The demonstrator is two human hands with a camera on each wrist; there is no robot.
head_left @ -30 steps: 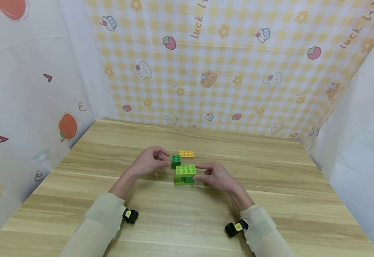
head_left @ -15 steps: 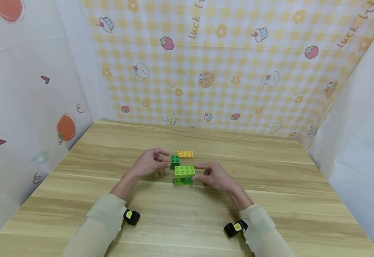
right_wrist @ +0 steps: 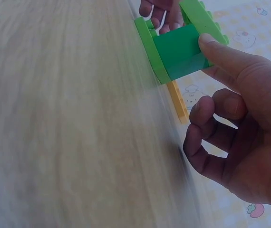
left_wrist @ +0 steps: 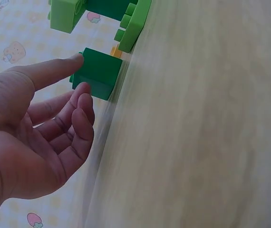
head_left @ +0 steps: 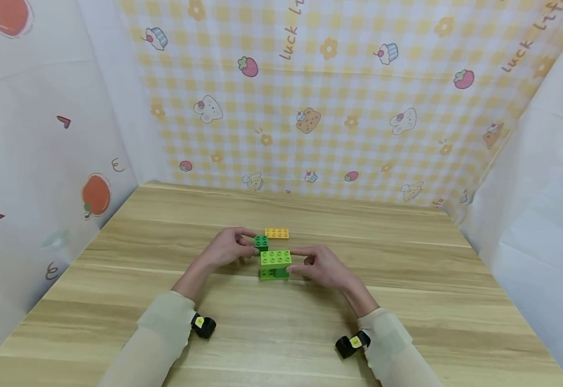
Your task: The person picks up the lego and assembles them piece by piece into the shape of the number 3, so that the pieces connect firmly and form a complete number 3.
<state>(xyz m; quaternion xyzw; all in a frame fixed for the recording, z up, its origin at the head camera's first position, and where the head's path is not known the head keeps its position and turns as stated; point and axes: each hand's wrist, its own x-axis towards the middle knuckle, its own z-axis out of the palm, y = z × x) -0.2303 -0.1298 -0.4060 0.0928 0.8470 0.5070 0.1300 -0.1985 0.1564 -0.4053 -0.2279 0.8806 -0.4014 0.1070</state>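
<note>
In the head view, a dark green toy building brick (head_left: 261, 243) stands at mid-table. My left hand (head_left: 228, 247) has thumb and index finger at its left side; in the left wrist view the thumb tip overlaps the brick (left_wrist: 97, 71), while the other fingers curl loosely. Just in front is a brick stack (head_left: 275, 259): a lime eight-stud brick on top, a dark green block (right_wrist: 180, 50) under its right end, and a lime base (right_wrist: 152, 52). My right hand (head_left: 325, 266) pinches the stack's right end between thumb and index finger, its remaining fingers curled free.
A flat yellow eight-stud brick (head_left: 277, 234) lies behind the dark green one. The wooden table (head_left: 271, 333) ends at a checked cloth backdrop (head_left: 281, 134), with white cloth at both sides. Each sleeve carries a black wrist camera.
My left hand has moved slightly right, its thumb and index finger closing in on the dark green brick. The right hand keeps its grip on the stack. The head view has shifted a little.
</note>
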